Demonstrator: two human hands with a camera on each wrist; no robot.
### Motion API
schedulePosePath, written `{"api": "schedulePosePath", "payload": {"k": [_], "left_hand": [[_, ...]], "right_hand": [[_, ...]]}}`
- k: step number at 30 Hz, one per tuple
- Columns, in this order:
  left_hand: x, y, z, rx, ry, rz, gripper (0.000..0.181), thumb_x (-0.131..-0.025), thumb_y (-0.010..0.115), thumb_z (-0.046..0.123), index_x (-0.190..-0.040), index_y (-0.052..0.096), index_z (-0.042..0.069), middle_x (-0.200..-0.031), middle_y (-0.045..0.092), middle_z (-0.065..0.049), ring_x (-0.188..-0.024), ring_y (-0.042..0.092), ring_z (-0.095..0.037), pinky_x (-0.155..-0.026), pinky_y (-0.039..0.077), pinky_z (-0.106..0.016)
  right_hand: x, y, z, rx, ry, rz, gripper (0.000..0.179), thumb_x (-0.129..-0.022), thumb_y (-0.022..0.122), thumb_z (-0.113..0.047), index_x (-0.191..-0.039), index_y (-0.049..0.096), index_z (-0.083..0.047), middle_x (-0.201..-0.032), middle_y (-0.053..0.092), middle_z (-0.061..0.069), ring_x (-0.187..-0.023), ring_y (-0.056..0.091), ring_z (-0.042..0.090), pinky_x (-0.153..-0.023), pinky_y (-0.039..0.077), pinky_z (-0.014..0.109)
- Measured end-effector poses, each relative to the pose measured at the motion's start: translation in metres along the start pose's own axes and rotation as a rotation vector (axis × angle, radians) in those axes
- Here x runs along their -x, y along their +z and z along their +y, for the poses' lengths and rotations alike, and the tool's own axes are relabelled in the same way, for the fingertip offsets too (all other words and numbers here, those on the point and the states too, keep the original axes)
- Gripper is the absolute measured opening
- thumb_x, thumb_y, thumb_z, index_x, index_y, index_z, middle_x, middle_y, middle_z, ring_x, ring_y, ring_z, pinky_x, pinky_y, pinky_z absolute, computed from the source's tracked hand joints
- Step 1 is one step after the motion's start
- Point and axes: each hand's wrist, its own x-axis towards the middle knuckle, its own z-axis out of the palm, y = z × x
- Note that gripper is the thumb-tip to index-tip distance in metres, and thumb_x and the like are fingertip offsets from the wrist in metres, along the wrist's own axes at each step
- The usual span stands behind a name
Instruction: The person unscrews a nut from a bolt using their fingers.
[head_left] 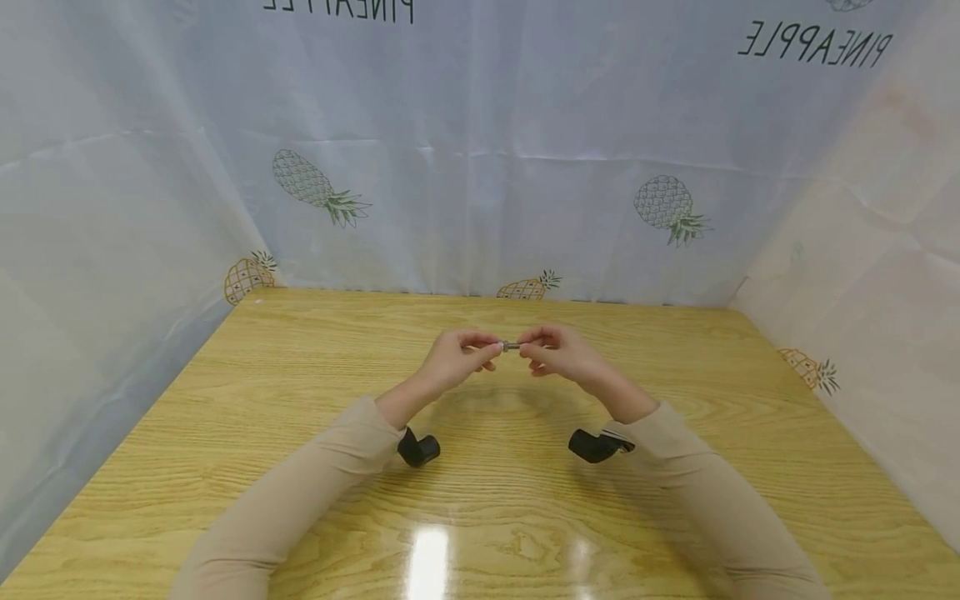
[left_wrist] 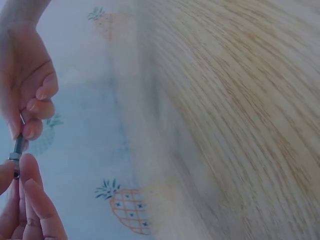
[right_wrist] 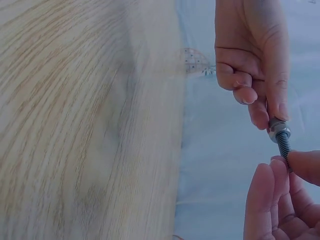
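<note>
The small silver-grey metal bolt with a threaded shank (right_wrist: 284, 142) looks light enough for fingertips alone, stiff and hard to damage. Its smooth metal is likely a little slippery, while the thread should give skin some bite. The best holds are probably the thicker end, beside the shiny silver metal ring (right_wrist: 279, 131), and the far tip of the shank; whether that ring is a nut or a flange, I cannot tell.

The bolt lies roughly level between both hands, above the yellow wood-grain surface (head_left: 495, 475). The bare left hand (head_left: 450, 360) pinches the thicker end between thumb and fingers, the ring just beyond the thumb tip. The bare right hand (head_left: 567, 354) pinches the opposite, threaded end, its other fingers loosely bent. A short stretch of thread shows between the two grips, and the fingertips of the two hands stand apart.
</note>
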Motion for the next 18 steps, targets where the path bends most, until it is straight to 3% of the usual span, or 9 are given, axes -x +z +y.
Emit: {"api": "schedulePosePath", "payload": {"k": [6,12,18], "left_hand": [[0.005,-0.001,0.004,0.015,0.028,0.011,0.026,-0.091,0.062,0.021,-0.11,0.067,0.003,-0.108,0.069,-0.015,-0.073,0.068,-0.011,-0.079,0.054,-0.037],[0.01,-0.002,0.007,0.025,0.069,0.013,0.026,-0.091,0.062,0.021,-0.109,0.067,0.003,-0.107,0.068,-0.017,-0.081,0.069,-0.023,-0.082,0.052,-0.043],[0.014,-0.001,0.007,0.026,0.109,0.003,0.026,-0.091,0.061,0.02,-0.109,0.066,0.002,-0.107,0.067,-0.017,-0.08,0.069,-0.022,-0.078,0.053,-0.038]], "right_hand": [[0.005,0.002,-0.003,-0.023,0.003,0.003,0.03,-0.095,0.054,-0.02,-0.119,0.053,0.0,-0.099,0.058,0.006,-0.081,0.057,0.016,-0.089,0.051,0.046],[0.007,0.004,-0.007,-0.021,-0.009,0.01,0.032,-0.095,0.054,-0.023,-0.119,0.053,-0.001,-0.101,0.058,0.008,-0.084,0.059,0.019,-0.087,0.052,0.042],[0.009,0.01,-0.011,-0.009,-0.042,0.003,0.036,-0.096,0.054,-0.029,-0.118,0.056,-0.002,-0.106,0.061,0.016,-0.089,0.06,0.028,-0.083,0.054,0.038]]}}
